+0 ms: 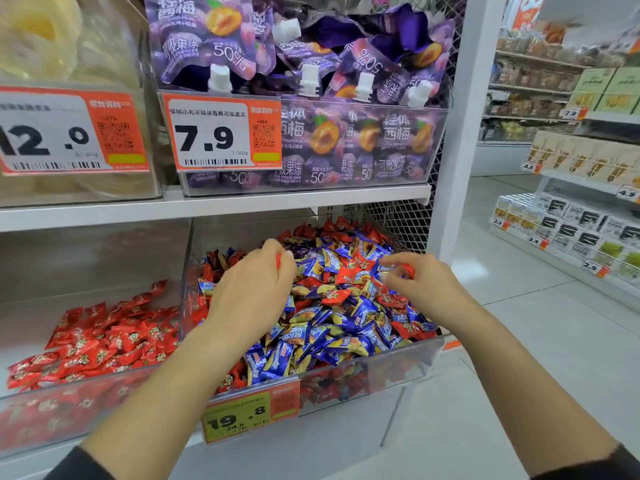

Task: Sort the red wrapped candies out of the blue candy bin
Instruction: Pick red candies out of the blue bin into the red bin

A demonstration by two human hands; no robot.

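Red wrapped candies with a cartoon print are lying scattered among blue and yellow wrapped candies in the clear plastic bin on the right half of the lower white shelf; most of the red ones are showing along the bin's back edge and around its middle, with a few pressed against its front wall; the left hand is hovering over the bin's left side, fingers curled, pinching a red candy of which only a sliver is showing at the fingertips; the right hand is reaching over the bin's right side, thumb and fingers pinching another red wrapped candy; both forearms are ending in dark sleeves at the bottom edge of the view; a second clear bin just beside it on the left is holding only red wrapped candies, heaped toward its front; a yellow and orange price tag reading 19.8 is hanging on the front wall of the mixed bin; on the upper shelf, purple spouted jelly pouches are filling a clear bin carrying a 7.9 price label.
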